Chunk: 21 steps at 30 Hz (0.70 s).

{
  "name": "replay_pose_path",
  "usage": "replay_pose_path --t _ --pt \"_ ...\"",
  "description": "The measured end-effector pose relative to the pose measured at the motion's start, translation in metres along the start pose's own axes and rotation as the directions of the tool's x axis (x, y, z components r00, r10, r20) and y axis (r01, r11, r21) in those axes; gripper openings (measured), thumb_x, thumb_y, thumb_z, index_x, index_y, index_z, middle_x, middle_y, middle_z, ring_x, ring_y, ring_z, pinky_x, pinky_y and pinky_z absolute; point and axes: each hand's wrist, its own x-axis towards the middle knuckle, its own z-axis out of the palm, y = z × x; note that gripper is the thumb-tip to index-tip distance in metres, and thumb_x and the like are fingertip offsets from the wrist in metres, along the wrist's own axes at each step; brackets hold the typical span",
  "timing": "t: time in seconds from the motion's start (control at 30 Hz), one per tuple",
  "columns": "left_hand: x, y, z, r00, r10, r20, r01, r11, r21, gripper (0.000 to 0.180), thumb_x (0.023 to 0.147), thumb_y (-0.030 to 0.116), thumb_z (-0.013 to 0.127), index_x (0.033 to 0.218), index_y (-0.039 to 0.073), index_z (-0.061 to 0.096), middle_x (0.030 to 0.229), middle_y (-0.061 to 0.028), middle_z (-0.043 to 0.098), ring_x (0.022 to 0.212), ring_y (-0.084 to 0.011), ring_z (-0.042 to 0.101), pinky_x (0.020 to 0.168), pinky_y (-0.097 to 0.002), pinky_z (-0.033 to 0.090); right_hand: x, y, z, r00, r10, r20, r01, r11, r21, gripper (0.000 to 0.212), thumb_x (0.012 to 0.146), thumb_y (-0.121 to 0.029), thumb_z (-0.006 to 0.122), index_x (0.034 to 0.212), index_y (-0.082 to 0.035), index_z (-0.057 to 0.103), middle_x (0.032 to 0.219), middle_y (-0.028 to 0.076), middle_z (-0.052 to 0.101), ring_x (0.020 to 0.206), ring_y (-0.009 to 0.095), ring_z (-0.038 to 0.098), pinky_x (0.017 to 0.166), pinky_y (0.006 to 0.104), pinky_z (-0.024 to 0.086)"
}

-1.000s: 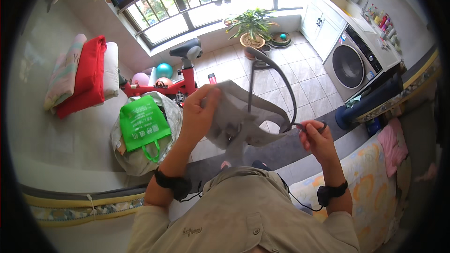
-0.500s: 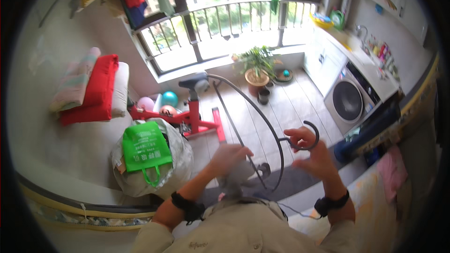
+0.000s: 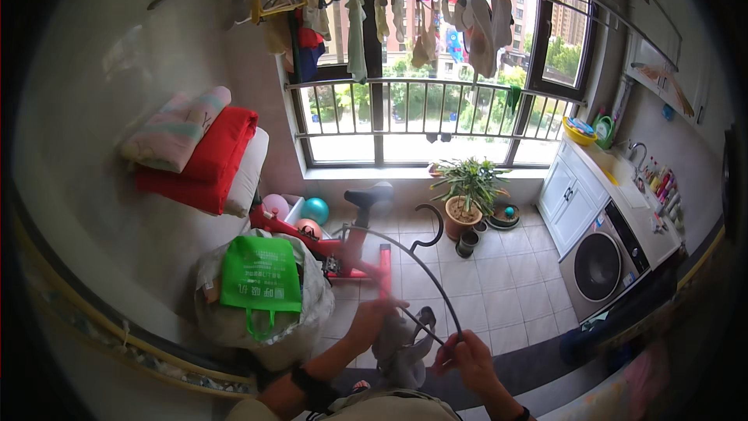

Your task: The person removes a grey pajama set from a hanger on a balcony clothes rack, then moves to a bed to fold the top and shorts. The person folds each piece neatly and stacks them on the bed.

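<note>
A large dark clothes hanger with a curved frame is in front of me, tilted, its open hook pointing away toward the window. My right hand is closed around the frame near its lower corner. My left hand is closed at the straight lower bar; its fingertips are blurred. Just beyond and below my hands is a grey item, seemingly cloth; I cannot tell whether it touches the hanger.
A red exercise bike stands ahead. Left of it are a bulging bag with a green tote on top, and stacked bedding. A potted plant and washing machine stand farther right. Laundry hangs at the window.
My right hand has come down and left from beside the hook to the frame's corner. The hanger has turned, its hook swinging away to the upper left. My view has tilted up.
</note>
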Motion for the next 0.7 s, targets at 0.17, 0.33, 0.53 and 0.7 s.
replay_pose_path --t 0.17,0.33,0.53,0.7 --pt "-0.007 -0.010 -0.038 0.997 0.065 -0.032 -0.060 0.989 0.138 0.023 0.101 0.017 0.064 0.112 0.001 0.075 0.101 -0.0067 0.075 0.088 -0.0111 0.065 0.081 -0.0272 0.052 0.069 -0.087 0.012 0.861 -0.494 -0.126 0.422 0.829 -0.368 0.036 0.111 -0.039 0.045 0.100 -0.005 0.054 0.074 0.002 0.054 0.057 0.009 0.048 0.051 0.0246 0.038" --pt "-0.026 -0.014 -0.078 0.995 0.072 -0.072 -0.051 0.967 0.251 0.031 0.097 0.028 0.073 0.115 0.004 0.075 0.108 -0.0088 0.077 0.102 -0.0155 0.070 0.094 -0.0295 0.054 0.191 -0.255 0.047 0.670 -0.735 -0.104 0.604 0.622 -0.499 0.027 0.109 -0.032 0.048 0.095 -0.011 0.055 0.064 -0.006 0.041 0.051 0.003 0.035 0.043 0.0223 0.028" --pt "-0.029 -0.024 -0.109 0.984 0.123 -0.129 -0.101 0.981 0.166 0.042 0.095 0.043 0.075 0.115 0.006 0.075 0.092 0.0021 0.069 0.076 -0.0060 0.055 0.065 -0.0240 0.046 0.331 -0.391 0.133 0.524 -0.847 0.089 0.717 0.382 -0.583 0.032 0.107 -0.036 0.049 0.088 -0.011 0.057 0.059 -0.004 0.045 0.042 0.005 0.038 0.039 0.0246 0.030" --pt "-0.018 -0.031 -0.142 0.968 0.208 -0.140 -0.154 0.934 0.321 0.041 0.094 0.041 0.076 0.115 0.005 0.075 0.095 -0.0002 0.073 0.077 -0.0067 0.060 0.066 -0.0229 0.049 0.391 -0.423 0.170 0.455 -0.888 0.066 0.594 0.247 -0.765 0.045 0.103 -0.042 0.047 0.094 -0.003 0.068 0.085 0.017 0.068 0.085 0.033 0.067 0.081 0.0417 0.050"
